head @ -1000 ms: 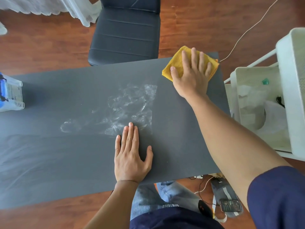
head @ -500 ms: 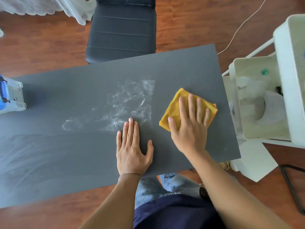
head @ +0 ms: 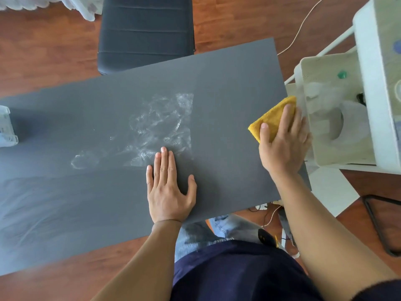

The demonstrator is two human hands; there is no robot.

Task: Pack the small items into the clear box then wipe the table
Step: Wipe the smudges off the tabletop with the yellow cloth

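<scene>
The yellow cloth (head: 273, 117), folded and fluffy, lies under the right hand (head: 282, 146), whose straight fingers press it flat. The left hand (head: 170, 187) rests flat, fingers together, on the grey table (head: 227, 88); whitish smears (head: 160, 127) lie just beyond its fingertips.

The flat rectangular dark grey table (head: 227, 88) fills the middle of the view, with the person seated at its near edge. On its near half the left hand (head: 170, 187) lies flat, fingers pointing to the far side, just before a patch of whitish wet smears (head: 160, 124). At the table's right edge the right hand (head: 284, 142) presses on the folded yellow microfibre cloth (head: 271, 118), which reaches that edge (beside the white plastic shelf trolley (head: 368, 88) standing right of the table). The clear plastic box (head: 6, 129) sits at the table's far left. Behind the table stands the black padded chair (head: 145, 31).
</scene>
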